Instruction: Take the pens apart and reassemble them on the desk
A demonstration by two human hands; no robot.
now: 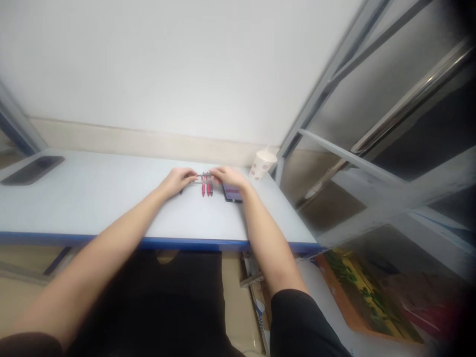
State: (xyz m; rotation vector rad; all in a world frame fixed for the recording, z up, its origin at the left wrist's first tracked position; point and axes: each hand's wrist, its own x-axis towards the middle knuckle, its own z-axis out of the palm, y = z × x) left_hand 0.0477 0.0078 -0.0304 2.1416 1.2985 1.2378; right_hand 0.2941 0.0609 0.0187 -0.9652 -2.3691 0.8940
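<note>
My left hand (179, 179) and my right hand (227, 176) meet over the far part of a white table (92, 193). Between their fingertips they pinch a thin grey pen (204, 175), held level just above the tabletop. Under it lie a few red pens (207, 188) side by side. A dark phone (232, 193) with a lit screen lies partly under my right wrist.
A white paper cup (262, 164) with red marks stands at the table's far right corner. A dark flat device (31, 170) lies at the far left. A grey metal frame (334, 163) rises to the right. The table's blue front edge (178, 243) faces me.
</note>
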